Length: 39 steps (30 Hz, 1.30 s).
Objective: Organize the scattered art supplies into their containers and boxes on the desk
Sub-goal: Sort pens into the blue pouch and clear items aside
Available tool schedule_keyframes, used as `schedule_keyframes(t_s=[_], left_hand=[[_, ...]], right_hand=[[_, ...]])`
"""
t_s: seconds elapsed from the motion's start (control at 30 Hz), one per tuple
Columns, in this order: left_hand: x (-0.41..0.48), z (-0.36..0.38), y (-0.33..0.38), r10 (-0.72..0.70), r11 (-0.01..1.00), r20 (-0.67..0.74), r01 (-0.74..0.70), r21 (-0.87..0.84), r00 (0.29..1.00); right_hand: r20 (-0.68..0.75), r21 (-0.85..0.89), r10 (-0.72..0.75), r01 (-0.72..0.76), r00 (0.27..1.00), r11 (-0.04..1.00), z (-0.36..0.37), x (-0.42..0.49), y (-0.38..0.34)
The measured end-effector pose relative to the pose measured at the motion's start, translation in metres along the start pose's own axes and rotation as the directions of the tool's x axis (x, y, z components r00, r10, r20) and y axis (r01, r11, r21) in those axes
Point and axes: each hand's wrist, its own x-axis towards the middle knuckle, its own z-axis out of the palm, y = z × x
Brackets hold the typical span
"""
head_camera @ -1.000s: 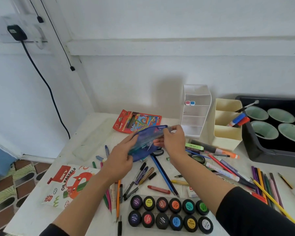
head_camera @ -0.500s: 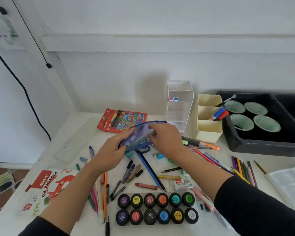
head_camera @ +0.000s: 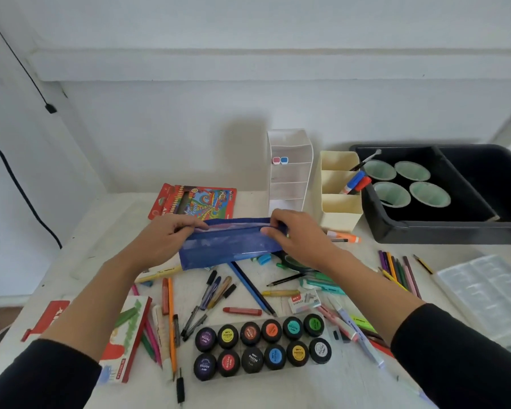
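A blue see-through pouch (head_camera: 224, 246) is held just above the counter (head_camera: 351, 388) at the centre of the frame, long side level. The left hand (head_camera: 165, 234) pinches the left end of its top edge. The right hand (head_camera: 295, 234) has its fingers curled over the right end, so both hands are clamped on the pouch.

Below the pouch, at the lower centre, two rows of poster paint jars (head_camera: 263, 346) sit in a clear pack. Several black lids read "POSTER" around coloured centres. Just above the pack's right end lies a small white box (head_camera: 304, 301) printed "DIY STAPLES" in red. A red crayon (head_camera: 242, 310) lies to that box's left, among loose pens and pencils.

At the lower left an oil-pastel box (head_camera: 124, 335) is partly under the left forearm, and its edge lettering is too blurred to read. Above the left hand lies a red coloured-pencil box (head_camera: 195, 202) with a bright picture, its print also unreadable.

Against the wall stands a white tiered organiser (head_camera: 289, 169). A cream organiser (head_camera: 340, 202) just to its right holds a blue and a red marker (head_camera: 356, 183). At the upper right a black tray (head_camera: 443, 228) holds four green cups (head_camera: 410, 184). A row of coloured pencils (head_camera: 396, 270) lies below the tray.
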Motion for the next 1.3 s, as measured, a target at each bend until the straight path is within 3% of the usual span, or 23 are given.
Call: schedule_keyframes(t_s=[0.1,0.2,0.3,0.37,0.57,0.63,0.7,0.8,1.13,1.3], left_hand=[[-0.009,0.004,-0.006,0.011,0.999,-0.013,-0.011,-0.046,1.000],[-0.015,0.008,-0.020,0.047,0.998,-0.173,-0.054,-0.035,0.984],[-0.013,0.005,-0.025,0.021,0.976,-0.297,-0.084,-0.203,0.955],[-0.009,0.004,-0.025,0.007,0.944,-0.287,-0.101,-0.313,0.958],[-0.003,0.029,-0.039,-0.033,0.997,-0.230,0.016,-0.079,0.973],[0.000,0.035,-0.045,0.036,0.998,-0.226,-0.024,0.056,0.973],[0.003,0.039,-0.046,0.127,0.978,-0.195,-0.090,0.187,0.973],[0.005,0.045,-0.034,0.210,0.961,-0.134,-0.179,0.213,0.968],[-0.015,0.108,0.057,0.410,0.912,0.232,-0.389,-0.132,0.882],[-0.026,0.139,0.083,0.431,0.871,0.401,-0.489,0.050,0.808]], right_hand=[[-0.155,0.121,0.104,-0.085,0.983,0.989,0.008,0.002,-0.004],[-0.174,0.262,0.198,-0.148,0.965,0.954,0.013,0.001,-0.006],[-0.216,0.468,0.308,-0.179,0.926,0.866,0.012,-0.003,-0.011],[-0.268,0.482,0.355,-0.194,0.896,0.855,0.012,-0.001,-0.014],[-0.184,0.405,0.460,-0.359,0.869,0.841,0.031,0.002,-0.002],[-0.171,0.377,0.463,-0.376,0.870,0.846,0.031,-0.002,-0.001],[-0.165,0.328,0.451,-0.382,0.877,0.864,0.029,-0.009,-0.004],[-0.189,0.203,0.387,-0.350,0.903,0.915,0.026,-0.023,-0.008],[-0.171,0.035,0.323,-0.322,0.931,0.946,0.014,-0.094,-0.014],[-0.170,-0.061,0.249,-0.263,0.953,0.963,-0.007,-0.136,-0.001]])
